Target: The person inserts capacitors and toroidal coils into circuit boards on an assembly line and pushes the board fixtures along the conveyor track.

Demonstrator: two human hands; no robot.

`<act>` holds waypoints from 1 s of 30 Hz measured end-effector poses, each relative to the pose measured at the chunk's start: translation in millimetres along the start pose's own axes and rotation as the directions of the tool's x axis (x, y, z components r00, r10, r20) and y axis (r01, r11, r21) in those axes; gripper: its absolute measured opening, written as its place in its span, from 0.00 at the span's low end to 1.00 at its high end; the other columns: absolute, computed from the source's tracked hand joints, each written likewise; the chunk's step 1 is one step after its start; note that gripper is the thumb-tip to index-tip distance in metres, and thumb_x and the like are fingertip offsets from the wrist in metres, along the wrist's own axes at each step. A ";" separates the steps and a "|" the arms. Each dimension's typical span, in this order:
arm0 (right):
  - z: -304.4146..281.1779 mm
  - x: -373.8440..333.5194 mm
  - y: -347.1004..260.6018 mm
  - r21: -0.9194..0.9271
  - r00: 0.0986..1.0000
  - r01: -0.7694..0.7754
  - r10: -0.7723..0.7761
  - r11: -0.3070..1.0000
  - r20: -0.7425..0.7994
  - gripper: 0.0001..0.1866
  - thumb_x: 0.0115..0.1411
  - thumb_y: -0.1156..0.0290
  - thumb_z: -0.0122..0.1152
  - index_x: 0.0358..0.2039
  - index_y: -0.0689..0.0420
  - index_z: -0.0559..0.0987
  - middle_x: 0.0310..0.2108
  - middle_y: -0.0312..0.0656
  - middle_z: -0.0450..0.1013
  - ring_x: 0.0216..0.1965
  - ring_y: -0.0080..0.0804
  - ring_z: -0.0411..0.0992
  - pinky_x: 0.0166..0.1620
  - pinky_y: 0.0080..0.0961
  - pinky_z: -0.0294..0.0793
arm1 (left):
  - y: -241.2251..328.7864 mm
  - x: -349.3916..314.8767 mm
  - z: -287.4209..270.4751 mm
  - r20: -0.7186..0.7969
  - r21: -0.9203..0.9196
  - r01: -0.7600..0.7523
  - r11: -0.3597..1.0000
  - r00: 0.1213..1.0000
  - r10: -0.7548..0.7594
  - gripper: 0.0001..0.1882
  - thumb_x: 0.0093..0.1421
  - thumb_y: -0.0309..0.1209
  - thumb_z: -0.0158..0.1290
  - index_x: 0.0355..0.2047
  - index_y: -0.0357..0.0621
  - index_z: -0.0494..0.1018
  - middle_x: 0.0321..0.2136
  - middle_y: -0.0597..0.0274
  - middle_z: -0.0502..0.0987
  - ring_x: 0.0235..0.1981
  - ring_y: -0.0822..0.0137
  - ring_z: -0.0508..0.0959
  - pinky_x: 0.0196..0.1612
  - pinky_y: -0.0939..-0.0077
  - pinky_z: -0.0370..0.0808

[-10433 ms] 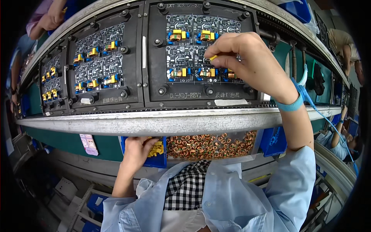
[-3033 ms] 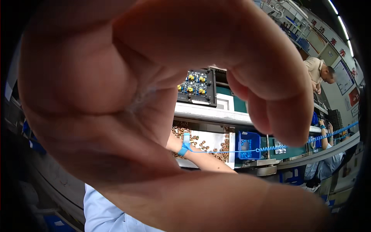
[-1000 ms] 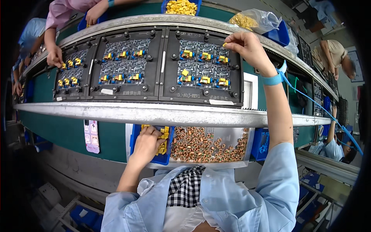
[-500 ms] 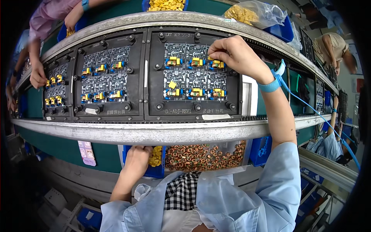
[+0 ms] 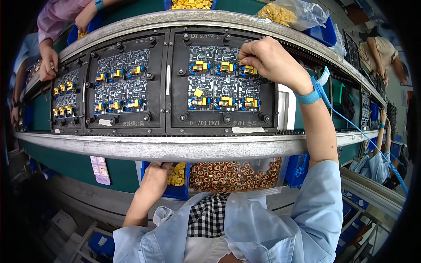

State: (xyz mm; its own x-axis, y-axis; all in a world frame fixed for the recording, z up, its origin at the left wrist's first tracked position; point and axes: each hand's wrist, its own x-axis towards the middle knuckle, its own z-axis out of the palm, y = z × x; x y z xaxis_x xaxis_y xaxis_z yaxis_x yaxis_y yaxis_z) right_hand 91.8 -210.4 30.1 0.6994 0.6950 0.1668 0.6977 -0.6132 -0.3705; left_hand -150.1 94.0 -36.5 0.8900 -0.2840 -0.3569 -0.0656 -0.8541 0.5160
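My right hand [image 5: 274,61] reaches over the top right circuit board of the nearest black carrier frame [image 5: 175,94]. Its thumb and fingertips are pinched together on a yellow box-shaped component [image 5: 250,70], partly covering it. Neighbouring boards carry similar yellow blocks beside copper coils and blue parts. One loose yellow block [image 5: 198,92] lies tilted on the lower left board. Below the rail, my left hand [image 5: 154,179] rests in a blue bin [image 5: 177,193] beside yellow blocks [image 5: 177,174]. Its fingers are curled, and whatever they hold is hidden.
A metal rail [image 5: 197,149] runs between my body and the carriers. A clear bag of copper-wound ring coils [image 5: 237,175] lies right of the bin. A blue cord [image 5: 359,133] trails from my right wristband. At left, a co-worker's hand [image 5: 48,63] hovers beside another carrier.
The view has shifted slightly. My right hand stays pinched at the same board, and my left hand stays in the bin. The co-worker's hand has lifted away from the left carrier's boards.
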 end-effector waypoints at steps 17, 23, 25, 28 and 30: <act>0.5 -5.5 -58.3 0.070 0.976 0.189 -0.179 0.980 -0.121 0.05 0.50 0.73 0.62 0.24 0.60 0.77 0.22 0.39 0.70 0.21 0.33 0.67 0.28 0.26 0.68 | 16.4 -10.1 -83.9 -0.024 -0.898 0.048 0.437 0.987 -0.157 0.11 0.49 0.13 0.56 0.34 0.33 0.76 0.29 0.59 0.79 0.24 0.76 0.74 0.28 0.86 0.71; 113.1 -43.6 -198.5 0.397 0.815 0.434 -0.540 0.809 0.209 0.05 0.47 0.75 0.56 0.20 0.62 0.77 0.23 0.46 0.72 0.25 0.37 0.70 0.34 0.28 0.73 | 44.0 119.1 -138.8 -0.320 -0.507 -0.358 0.784 0.923 0.214 0.06 0.59 0.21 0.50 0.34 0.33 0.76 0.27 0.61 0.76 0.25 0.77 0.70 0.27 0.87 0.68; 168.8 -41.3 -204.8 0.267 0.869 0.454 -0.488 0.850 0.076 0.05 0.47 0.75 0.56 0.20 0.62 0.77 0.22 0.45 0.73 0.24 0.36 0.71 0.33 0.30 0.73 | 49.4 163.5 -139.7 -0.276 -0.422 -0.388 0.819 0.916 0.291 0.07 0.59 0.22 0.50 0.34 0.31 0.76 0.24 0.64 0.75 0.22 0.78 0.70 0.26 0.88 0.67; 223.8 -32.7 -202.5 0.215 0.910 0.381 -0.406 0.899 0.084 0.05 0.47 0.76 0.55 0.20 0.62 0.77 0.22 0.46 0.73 0.23 0.36 0.71 0.31 0.30 0.72 | 56.3 213.3 -129.5 -0.194 -0.422 -0.264 0.867 0.961 0.198 0.08 0.58 0.22 0.51 0.35 0.30 0.76 0.22 0.65 0.75 0.21 0.78 0.70 0.24 0.88 0.68; 245.1 -28.3 -201.7 0.164 0.940 0.315 -0.331 0.935 0.084 0.05 0.47 0.76 0.55 0.20 0.62 0.77 0.22 0.46 0.73 0.21 0.37 0.70 0.30 0.29 0.72 | 48.7 232.4 -121.4 -0.141 -0.392 -0.320 0.863 0.947 0.287 0.07 0.56 0.21 0.52 0.35 0.31 0.77 0.22 0.65 0.76 0.21 0.77 0.72 0.24 0.86 0.69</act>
State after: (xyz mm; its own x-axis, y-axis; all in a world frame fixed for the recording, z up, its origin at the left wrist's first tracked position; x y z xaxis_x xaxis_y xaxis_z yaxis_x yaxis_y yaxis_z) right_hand -106.7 -14.4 -123.8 0.4132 0.8878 0.2028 0.8470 -0.2929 -0.4437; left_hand 108.4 39.4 0.3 0.8882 -0.4524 -0.0799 -0.1644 -0.4753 0.8643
